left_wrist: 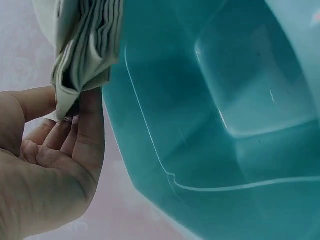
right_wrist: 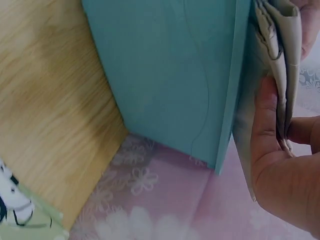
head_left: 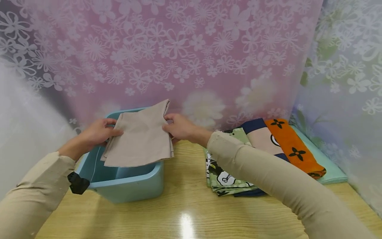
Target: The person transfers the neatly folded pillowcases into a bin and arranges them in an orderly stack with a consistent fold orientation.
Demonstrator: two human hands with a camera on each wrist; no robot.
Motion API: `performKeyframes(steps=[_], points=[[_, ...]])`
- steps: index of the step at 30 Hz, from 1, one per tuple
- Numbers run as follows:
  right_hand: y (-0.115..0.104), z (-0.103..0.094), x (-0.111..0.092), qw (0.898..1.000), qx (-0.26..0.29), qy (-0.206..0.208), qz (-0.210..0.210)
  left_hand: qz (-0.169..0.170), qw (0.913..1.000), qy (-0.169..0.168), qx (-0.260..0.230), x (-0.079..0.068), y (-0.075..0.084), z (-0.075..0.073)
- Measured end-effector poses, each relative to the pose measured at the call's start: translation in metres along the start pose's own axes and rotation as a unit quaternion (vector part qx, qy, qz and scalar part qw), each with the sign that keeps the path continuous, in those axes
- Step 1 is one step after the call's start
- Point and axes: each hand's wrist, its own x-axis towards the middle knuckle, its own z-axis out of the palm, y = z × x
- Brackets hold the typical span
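A folded beige cloth (head_left: 140, 137) is held up over the blue plastic bin (head_left: 131, 186), its layers stacked loosely. My left hand (head_left: 96, 134) pinches the cloth's left edge between thumb and fingers; the left wrist view shows the bunched folds of the cloth (left_wrist: 92, 45) at the fingertips. On the opposite edge, my right hand (head_left: 180, 127) grips the cloth, thumb on one side and fingers on the other, as the right wrist view also shows. Inside the bin (left_wrist: 165, 125), the visible floor and walls are bare; the cloth hides part of the interior in the head view.
To the right lie a folded green printed cloth (head_left: 221, 172), an orange and navy patterned cloth (head_left: 293, 146) and a mint cloth (head_left: 334, 172), partly behind my right sleeve. Everything stands on a wooden table (head_left: 185, 205). A pink floral curtain (head_left: 179, 59) hangs behind.
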Motion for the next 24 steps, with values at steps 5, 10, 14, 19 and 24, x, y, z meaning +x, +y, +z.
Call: performKeyframes(steps=[5,10,14,19,24], points=[[0.002,0.01,0.003,1.0,0.022,0.005,0.002,-0.004,0.9998,-0.004,0.017,0.0,-0.007,-0.003],[0.003,0.019,0.005,0.999,0.03,0.021,0.0,-0.003,0.9995,-0.004,0.031,0.0,-0.013,-0.007],[0.004,0.029,0.007,1.0,0.014,0.024,0.002,-0.003,0.999,-0.001,0.046,-0.005,-0.02,-0.012],[0.005,0.039,0.01,1.0,-0.008,0.027,0.0,-0.011,0.999,-0.009,0.043,-0.012,-0.028,-0.015],[0.004,0.045,0.011,0.998,-0.044,0.033,-0.011,-0.022,0.9987,-0.015,0.043,-0.015,-0.031,-0.018]])
